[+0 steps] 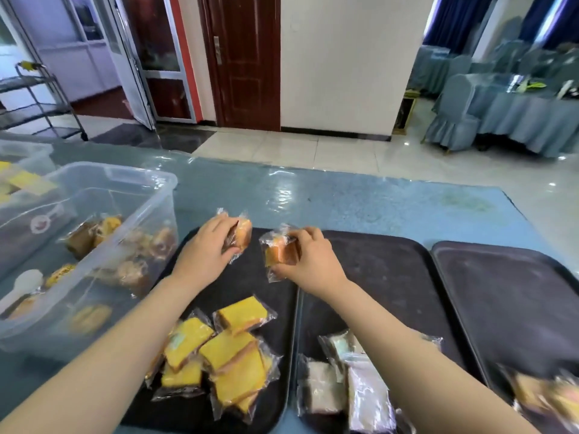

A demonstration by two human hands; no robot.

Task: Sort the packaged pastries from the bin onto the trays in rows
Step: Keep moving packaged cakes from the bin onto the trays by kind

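Observation:
My left hand [206, 245] grips a wrapped orange cake slice [242, 234] at the far edge of the left black tray [250, 289]. Beside it, my right hand [313, 261] holds a second wrapped cake slice [277, 253] over the same tray's far right corner. Several wrapped yellow cake slices [225, 352] lie heaped at the near end of that tray. The middle tray [391, 283] carries pale wrapped pastries [344, 380] near me. At the left stands the clear plastic bin [103, 195] with several brown wrapped pastries [131, 255] inside.
A third black tray [501, 292] lies at the right with blurred wrapped pastries [545, 396] at its near corner. A second clear bin [22, 161] stands behind the first. The table has a blue plastic-covered cloth [344, 202]. Beyond are a metal cart [40, 101] and covered chairs [454, 117].

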